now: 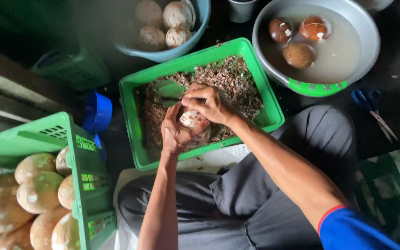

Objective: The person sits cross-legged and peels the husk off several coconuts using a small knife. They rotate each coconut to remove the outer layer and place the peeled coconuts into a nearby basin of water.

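Both grips close on one pale, half-peeled round fruit [193, 121]: left hand [174, 132] cradles, right hand [209, 104] picks. Peeled ones fill the blue bowl [195, 39] at 12 o'clock; unpeeled brown ones [24, 199] wait at 8.

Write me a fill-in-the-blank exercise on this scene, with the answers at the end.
1. Both hands, left hand and right hand, hold one fruit over the ____ tray of shavings.
2. The grey basin of cloudy water holds ____ brown fruits.
3. The scissors on the floor have ____ handles.
4. The peeled pale fruits lie in a ____ bowl.

Missing words: green; three; blue; blue
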